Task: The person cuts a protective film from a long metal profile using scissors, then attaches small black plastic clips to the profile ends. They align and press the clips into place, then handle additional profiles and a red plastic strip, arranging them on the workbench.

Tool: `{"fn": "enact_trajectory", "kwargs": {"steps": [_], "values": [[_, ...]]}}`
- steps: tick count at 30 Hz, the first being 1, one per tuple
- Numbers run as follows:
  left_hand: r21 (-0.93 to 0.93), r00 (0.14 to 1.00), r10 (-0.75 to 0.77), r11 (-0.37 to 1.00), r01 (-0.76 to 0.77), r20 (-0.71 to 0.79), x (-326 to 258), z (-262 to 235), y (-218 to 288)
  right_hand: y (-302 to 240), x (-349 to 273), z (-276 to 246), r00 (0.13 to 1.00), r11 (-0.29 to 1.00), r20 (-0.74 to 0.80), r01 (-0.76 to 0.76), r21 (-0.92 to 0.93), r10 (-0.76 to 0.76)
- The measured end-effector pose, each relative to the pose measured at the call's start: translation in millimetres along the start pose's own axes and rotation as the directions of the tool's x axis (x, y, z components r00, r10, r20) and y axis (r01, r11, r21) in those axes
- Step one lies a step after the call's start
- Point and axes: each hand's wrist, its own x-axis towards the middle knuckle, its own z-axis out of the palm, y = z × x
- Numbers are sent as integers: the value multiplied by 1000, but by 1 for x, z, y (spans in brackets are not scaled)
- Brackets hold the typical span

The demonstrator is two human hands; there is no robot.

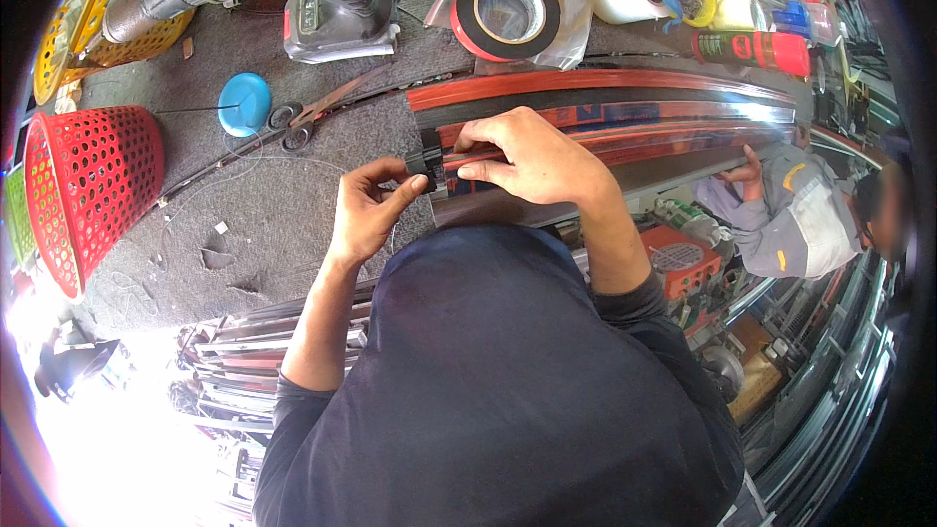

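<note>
My left hand (369,205) pinches a small black ribbed plastic piece (426,158) between thumb and fingers. The piece sits against the near-left end of a long, shiny red-and-black profile (625,117) lying across the workbench. My right hand (537,158) reaches over that profile just right of the black piece, its thumb and curled fingers gripping a narrow strip of it. Exactly how the black piece meets the profile end is partly hidden by my fingers. Another person's hand (747,174) is by the far right part of the profile.
Scissors (303,117) and a blue round disc (244,104) lie on the grey workbench (264,224). A red perforated basket (102,176) stands left. A cordless drill (337,20), tape rolls (508,12) and a red-capped bottle (752,51) are along the back. A co-worker (800,215) is at right.
</note>
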Motion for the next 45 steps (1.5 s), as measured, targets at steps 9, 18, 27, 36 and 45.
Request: {"fn": "enact_trajectory", "kwargs": {"steps": [9,18,27,36,45], "values": [[-45,999,-37,998,38,14,1,-3,-1,1,1,1,1000,1000,14,-7,5,7],[-27,996,69,997,-68,60,3,-7,-13,3,-1,3,1000,1000,21,-2,5,2],[51,993,62,996,-67,99,3,-10,-15,5,-1,9,1000,1000,-5,-7,6,7],[25,994,41,999,-44,97,-2,-2,-14,1,1,7,1000,1000,4,-27,-1,27],[137,980,-4,990,-24,198,-5,-9,2,4,0,11,1000,999,9,-24,23,24]]}}
